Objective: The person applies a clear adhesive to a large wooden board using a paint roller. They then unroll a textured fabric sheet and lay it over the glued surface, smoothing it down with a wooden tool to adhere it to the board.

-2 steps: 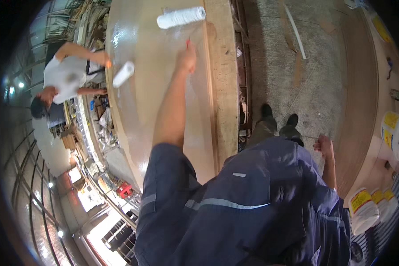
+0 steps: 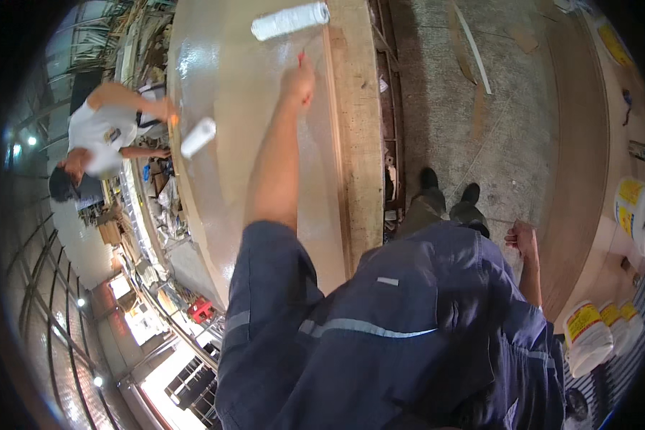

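Observation:
My left hand (image 2: 299, 86) is closed around the red handle (image 2: 302, 57) of a paint roller, arm stretched forward over a wide board. Its white fluffy roller sleeve (image 2: 290, 21) lies on the board (image 2: 258, 122), near the far end. Wet, glossy patches shine on the board's tan surface. At my right side, my right hand (image 2: 523, 237) hangs low over the floor, fingers loosely bent and apart, with nothing visible in it. Across the board, a co-worker (image 2: 107, 132) in a white shirt holds a second paint roller (image 2: 198, 137) with an orange handle against the board's left edge.
A raw wooden strip (image 2: 358, 136) runs along the board's right edge. Offcut strips (image 2: 473, 46) lie on the concrete floor (image 2: 437, 107). To my right is a brown panel (image 2: 577, 143), with white jugs (image 2: 588, 337) beyond it. Scrap clutter (image 2: 168, 208) lines the left side.
My left hand and its roller have shifted slightly left in the picture. The co-worker's arm and roller show a small shift too. Both hands keep the same hold.

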A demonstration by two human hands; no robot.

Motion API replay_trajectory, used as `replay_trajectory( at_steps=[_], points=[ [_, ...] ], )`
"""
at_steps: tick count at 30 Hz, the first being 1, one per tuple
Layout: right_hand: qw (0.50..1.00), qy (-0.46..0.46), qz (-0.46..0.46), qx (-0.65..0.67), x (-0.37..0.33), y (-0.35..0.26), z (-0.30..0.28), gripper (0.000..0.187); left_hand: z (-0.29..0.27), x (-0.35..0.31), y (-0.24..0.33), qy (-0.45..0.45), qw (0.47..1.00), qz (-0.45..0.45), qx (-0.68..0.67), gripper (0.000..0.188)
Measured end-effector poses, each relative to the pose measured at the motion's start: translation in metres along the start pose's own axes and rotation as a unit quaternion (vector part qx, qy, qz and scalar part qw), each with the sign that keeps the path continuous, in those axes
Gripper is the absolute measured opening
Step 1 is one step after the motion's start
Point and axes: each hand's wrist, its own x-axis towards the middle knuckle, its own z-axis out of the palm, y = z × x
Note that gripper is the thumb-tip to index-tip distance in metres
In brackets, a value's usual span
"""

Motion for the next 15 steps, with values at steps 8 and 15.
replay_trajectory(
  at_steps=[8, 15],
  points=[
    [0.998, 0.006, 0.052, -0.042, -0.012, 0.033, -0.008, 0.018, -0.009, -0.083, -0.053, -0.058, 0.989, -0.041, 0.132, 0.081],
    [0.991, -0.088, 0.018, -0.102, 0.06, -0.01, -0.007, 0.019, -0.012, -0.356, -0.228, -0.034, 0.988, -0.114, 0.098, 0.058]
  ],
)
